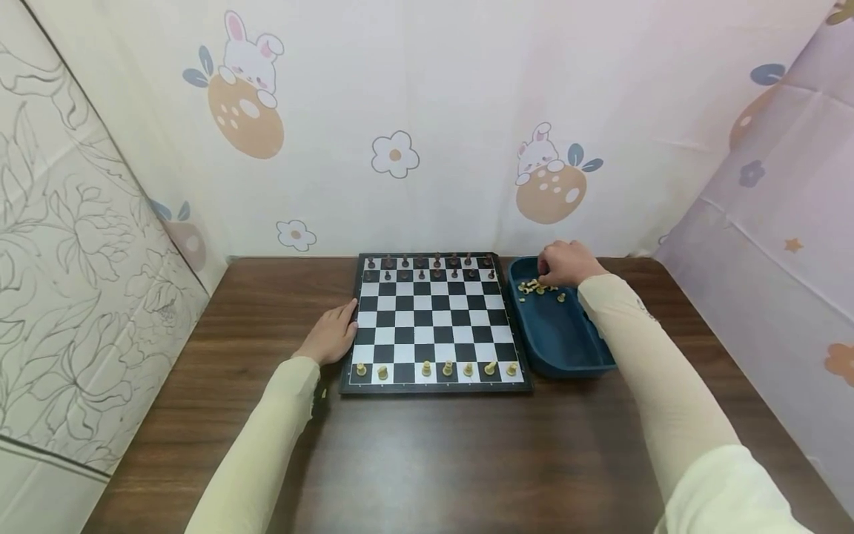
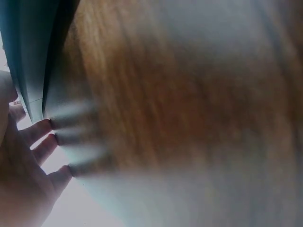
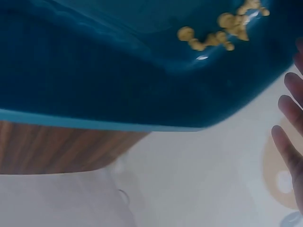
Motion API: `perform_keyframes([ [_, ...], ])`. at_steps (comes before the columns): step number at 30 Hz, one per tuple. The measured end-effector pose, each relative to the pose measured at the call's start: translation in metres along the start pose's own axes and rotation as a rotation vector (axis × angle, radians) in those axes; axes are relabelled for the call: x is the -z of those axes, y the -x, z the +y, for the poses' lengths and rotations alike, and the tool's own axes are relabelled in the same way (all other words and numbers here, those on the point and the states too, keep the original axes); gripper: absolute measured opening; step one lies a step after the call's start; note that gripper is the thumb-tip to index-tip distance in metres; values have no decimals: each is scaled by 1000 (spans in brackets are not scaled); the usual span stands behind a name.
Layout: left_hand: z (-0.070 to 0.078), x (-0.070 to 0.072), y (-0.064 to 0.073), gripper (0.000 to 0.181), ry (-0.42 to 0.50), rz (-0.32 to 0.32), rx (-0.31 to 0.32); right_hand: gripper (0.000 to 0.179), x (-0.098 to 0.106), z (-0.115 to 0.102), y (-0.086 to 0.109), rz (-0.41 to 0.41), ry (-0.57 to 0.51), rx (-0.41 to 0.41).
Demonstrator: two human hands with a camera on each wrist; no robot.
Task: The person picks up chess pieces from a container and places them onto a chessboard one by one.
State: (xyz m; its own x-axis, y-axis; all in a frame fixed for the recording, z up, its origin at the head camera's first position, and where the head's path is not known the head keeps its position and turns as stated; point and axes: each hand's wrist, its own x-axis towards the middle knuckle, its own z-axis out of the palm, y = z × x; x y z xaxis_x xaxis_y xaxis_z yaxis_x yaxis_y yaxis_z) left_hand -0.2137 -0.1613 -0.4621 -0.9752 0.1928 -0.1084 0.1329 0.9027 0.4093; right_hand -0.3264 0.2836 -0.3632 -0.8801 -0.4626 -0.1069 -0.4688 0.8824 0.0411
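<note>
My left hand [image 1: 331,334] lies on the table with its fingers extended against the left edge of a black-and-white chessboard [image 1: 434,320]. In the left wrist view, the fingers [image 2: 45,149] reach toward the board's side. My right hand [image 1: 567,263] dips into the far end of a blue tray [image 1: 567,348], over a pile of cream chess pieces [image 1: 536,286]. Its outer fingers [image 3: 284,142] show loosely bent in the right wrist view; thumb and fingertips are hidden, so I cannot tell whether they pinch a piece.
Dark chess pieces [image 1: 421,274] fill two rows at the board's far side. Several cream pieces [image 1: 448,368] line the near row, with a bare square third from the left. The tray stands close to the board's right edge. A patterned curtain [image 1: 454,89] hangs behind the brown table [image 1: 427,460].
</note>
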Motion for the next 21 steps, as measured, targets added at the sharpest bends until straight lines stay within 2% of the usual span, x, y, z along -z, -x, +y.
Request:
perform_keyframes([
  [6,-1,0,2,57,-4,-4,10,15,-11,4,0,-37,-25,-22],
  [12,0,0,2,57,4,-6,7,15,-22,6,-2,-5,-22,-23],
  [18,0,1,2,57,8,-7,7,8,-36,12,-6,7,-8,-29],
  [21,0,1,1,57,2,-7,7,15,-42,16,-8,3,-5,-47],
])
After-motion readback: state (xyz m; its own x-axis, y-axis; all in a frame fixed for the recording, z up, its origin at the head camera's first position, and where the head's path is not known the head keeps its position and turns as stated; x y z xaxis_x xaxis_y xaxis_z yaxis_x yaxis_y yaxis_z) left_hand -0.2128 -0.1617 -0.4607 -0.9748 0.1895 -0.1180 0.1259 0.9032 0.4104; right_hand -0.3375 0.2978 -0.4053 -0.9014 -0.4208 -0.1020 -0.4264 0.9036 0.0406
